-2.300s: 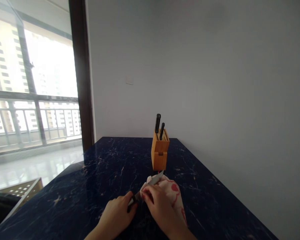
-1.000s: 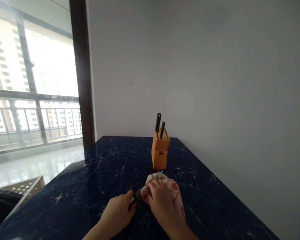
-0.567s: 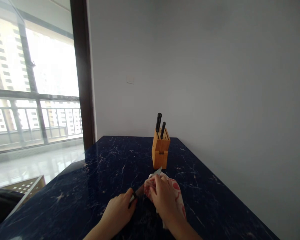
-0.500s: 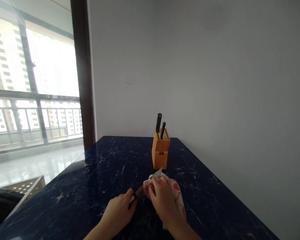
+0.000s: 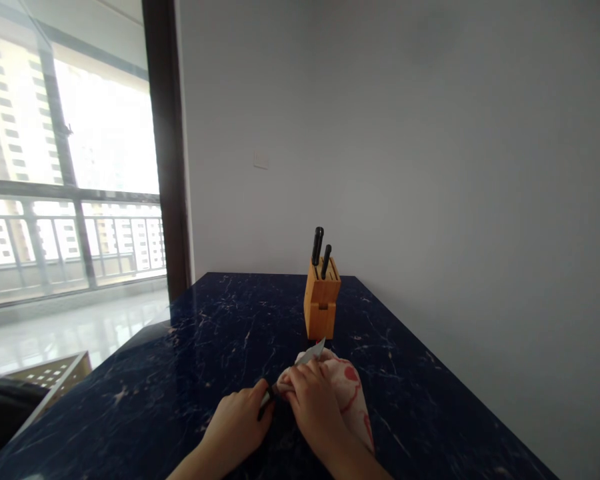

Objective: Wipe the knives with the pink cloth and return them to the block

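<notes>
My left hand is closed round the dark handle of a knife whose silver blade points away toward the block. My right hand presses a white cloth with red patterns over the blade, fingers pinched close to the handle; only the blade tip shows past the cloth. Both hands rest low on the dark blue marble table.
A wooden knife block with two black handles stands just beyond the knife tip. A grey wall runs along the table's right and far sides. At left are a large window, a dark frame and a pale perforated box.
My right hand with the cloth slid forward along the blade toward the tip, then back toward the handle. My left hand has stayed in place on the handle.
</notes>
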Tool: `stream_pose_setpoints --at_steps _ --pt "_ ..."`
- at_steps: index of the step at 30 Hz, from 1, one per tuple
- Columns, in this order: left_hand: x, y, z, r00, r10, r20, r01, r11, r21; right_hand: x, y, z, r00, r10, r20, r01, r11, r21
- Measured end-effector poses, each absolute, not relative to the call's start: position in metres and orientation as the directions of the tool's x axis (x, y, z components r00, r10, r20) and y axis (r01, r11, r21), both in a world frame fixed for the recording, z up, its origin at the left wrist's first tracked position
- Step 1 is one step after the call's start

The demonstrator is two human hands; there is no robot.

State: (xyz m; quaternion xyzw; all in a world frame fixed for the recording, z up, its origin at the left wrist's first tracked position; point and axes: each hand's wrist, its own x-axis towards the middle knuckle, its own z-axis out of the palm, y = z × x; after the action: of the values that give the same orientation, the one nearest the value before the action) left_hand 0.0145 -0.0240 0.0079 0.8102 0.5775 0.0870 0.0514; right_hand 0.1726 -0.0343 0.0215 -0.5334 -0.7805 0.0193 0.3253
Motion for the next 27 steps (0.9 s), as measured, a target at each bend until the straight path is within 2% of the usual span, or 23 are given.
stream_pose_setpoints --at_steps 5,11,16,22,27 --pt "0.0152 -0.0238 0.0087 0.324 0.942 0.086 0.923 -0.335 0.188 0.1739 -0.0336 0.0239 -0.192 0.842 0.504 0.835 0.410 -0.368" --pt "0.0136 -0.0227 0.0086 0.331 0.941 0.071 0.919 -0.339 0.201 0.1713 -0.0377 0.0244 -0.324 0.808 0.492 0.784 0.520 -0.339" --pt "0.0123 -0.0219 0.0062 0.342 0.935 0.089 0.914 -0.353 0.199 0.1732 -0.0357 0.0253 -0.232 0.828 0.510 0.826 0.445 -0.346" --pt "0.0117 -0.0213 0.0057 0.354 0.929 0.107 0.910 -0.369 0.190 0.1763 -0.0353 0.0208 -0.343 0.796 0.499 0.777 0.539 -0.325" --pt "0.0122 -0.0208 0.0071 0.348 0.933 0.096 0.912 -0.361 0.194 0.1782 -0.0350 0.0212 -0.228 0.821 0.524 0.833 0.443 -0.332"
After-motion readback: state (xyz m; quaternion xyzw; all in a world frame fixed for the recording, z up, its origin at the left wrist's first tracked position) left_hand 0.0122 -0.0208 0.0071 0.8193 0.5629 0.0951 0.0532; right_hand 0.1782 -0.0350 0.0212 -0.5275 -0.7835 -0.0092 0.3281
